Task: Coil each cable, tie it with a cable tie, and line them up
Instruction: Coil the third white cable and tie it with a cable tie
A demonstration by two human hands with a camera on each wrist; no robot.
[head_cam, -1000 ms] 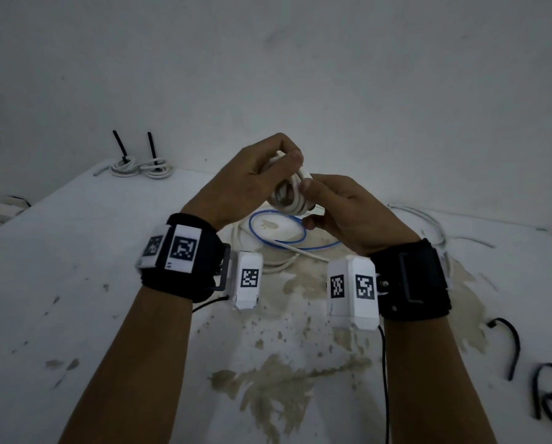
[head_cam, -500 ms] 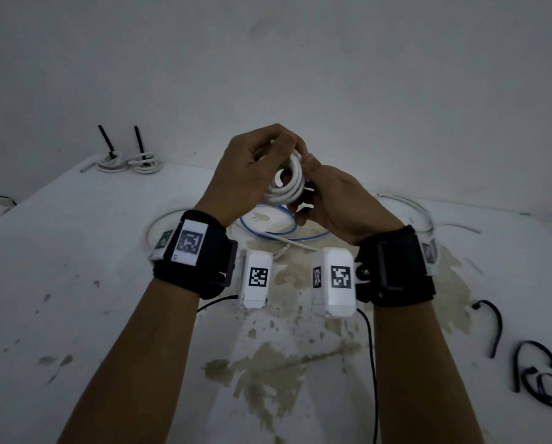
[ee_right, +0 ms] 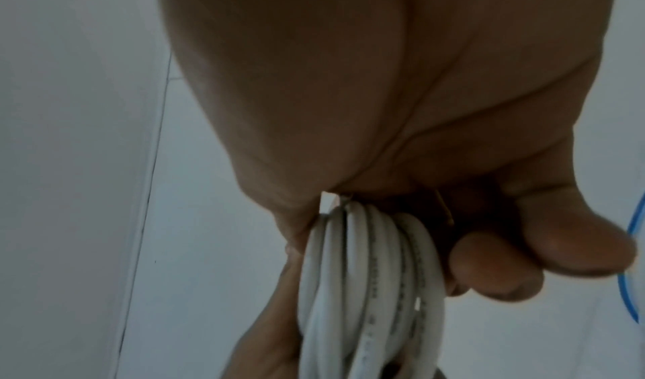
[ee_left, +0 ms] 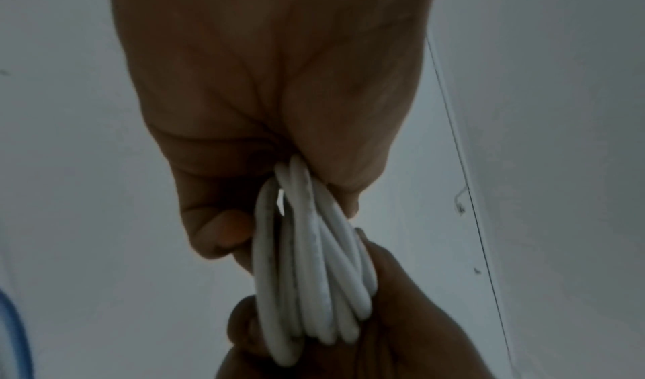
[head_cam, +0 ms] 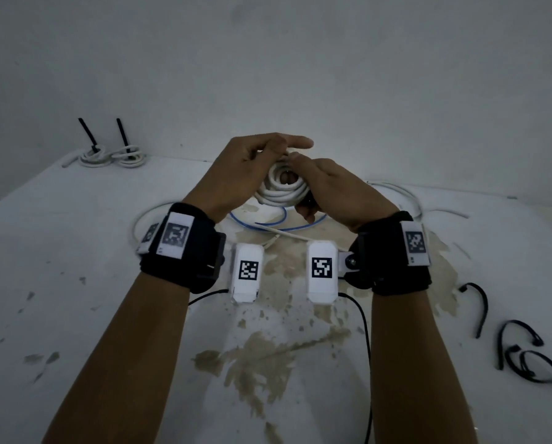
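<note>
A coiled white cable (head_cam: 281, 190) hangs in the air above the table, held between both hands. My left hand (head_cam: 252, 165) pinches the top of the coil, its index finger stretched out to the right. My right hand (head_cam: 326, 184) grips the coil's right side with fingers curled through the loop. The left wrist view shows the white coil (ee_left: 310, 269) squeezed between palm and fingers. In the right wrist view the white coil (ee_right: 370, 288) runs under my curled fingers (ee_right: 495, 266). Two tied white coils (head_cam: 113, 157) with black cable ties sticking up lie at the back left.
A loose blue cable (head_cam: 278, 222) and loose white cables (head_cam: 399, 195) lie on the stained white table (head_cam: 60, 299) under and behind my hands. Several black cable ties (head_cam: 518, 347) lie at the right edge. A wall stands close behind.
The coil has turned to face me and dropped lower between my hands. My left index finger has straightened out over it.
</note>
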